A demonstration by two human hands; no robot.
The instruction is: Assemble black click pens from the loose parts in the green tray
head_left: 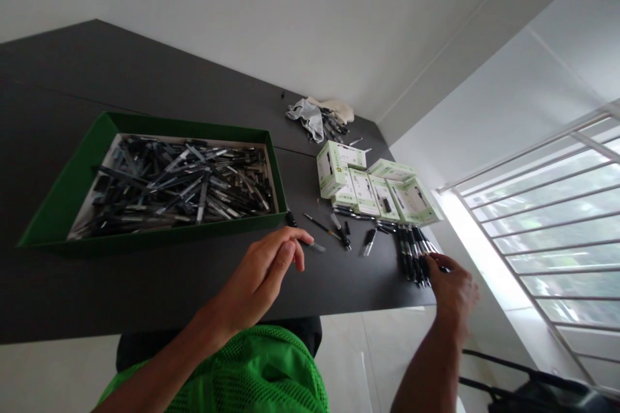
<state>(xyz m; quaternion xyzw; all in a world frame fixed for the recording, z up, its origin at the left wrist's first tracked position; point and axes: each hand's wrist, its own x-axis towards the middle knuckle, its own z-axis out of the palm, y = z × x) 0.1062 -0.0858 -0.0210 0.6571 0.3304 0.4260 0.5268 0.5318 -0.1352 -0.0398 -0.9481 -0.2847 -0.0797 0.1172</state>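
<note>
My left hand [271, 271] hovers above the table's front edge, fingers loosely bent and holding nothing that I can see. Just beyond its fingertips lies a pen with a clear end [317, 247], partly hidden by the index finger. At the right, my right hand [453, 287] is closed at the edge of a row of black-and-clear pens [411, 255], its fingers on a dark pen [442, 268] that they mostly cover. Between the hands, several loose pens [341, 232] and a small black cap [347, 228] lie scattered.
A green box [278, 187] full of jumbled pens stands on the dark table [159, 297] at left. White-and-green cartons [363, 190] sit behind the pen row. Gloves [310, 119] lie near the wall. A barred window [557, 226] is at right.
</note>
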